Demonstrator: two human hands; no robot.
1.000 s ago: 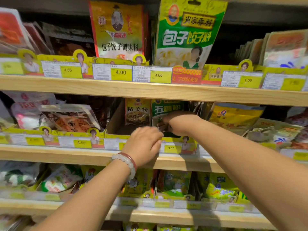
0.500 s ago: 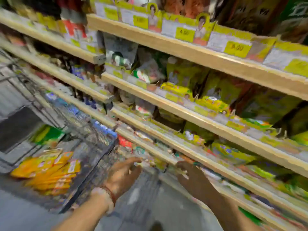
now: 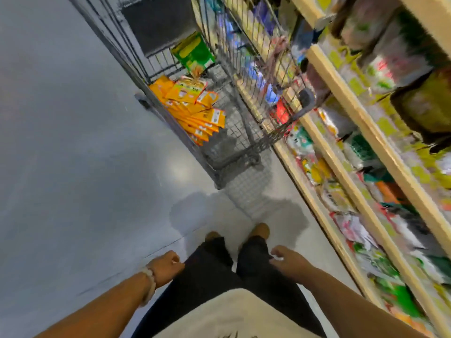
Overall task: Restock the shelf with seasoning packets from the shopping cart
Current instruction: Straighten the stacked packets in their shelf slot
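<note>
**user_a:** Since the camera's tilted way down, what's closest in the shot?

**user_b:** Both arms, hanging low beside the dark trousers (image 3: 214,272). The left hand (image 3: 164,266) is loosely curled, fingers tucked in, nothing in it, with a pale bead bracelet (image 3: 149,282) on the wrist. The right hand (image 3: 289,262) is loosely open, fingers a bit spread, also holding nothing. Just past them you see tan shoes (image 3: 261,230) on the grey floor (image 3: 73,167).

**user_a:** ok and the packets?

**user_b:** Further out, in the shopping cart (image 3: 256,145), which is parked right alongside the shelf (image 3: 346,172). There's a fanned pile of orange seasoning packets (image 3: 195,111) lying on the basket floor against its left wall. Behind those, toward the far end of the cart, a green packet (image 3: 194,53) leans tilted on the wire. Hands are well apart from all of it.

**user_a:** shelf side?

**user_b:** Runs up the right edge, wooden boards with yellow price tags (image 3: 385,125) on the front lips and bagged goods stacked behind. It's heavily motion blurred, so I can't tell what any bag is or read a label.
</note>
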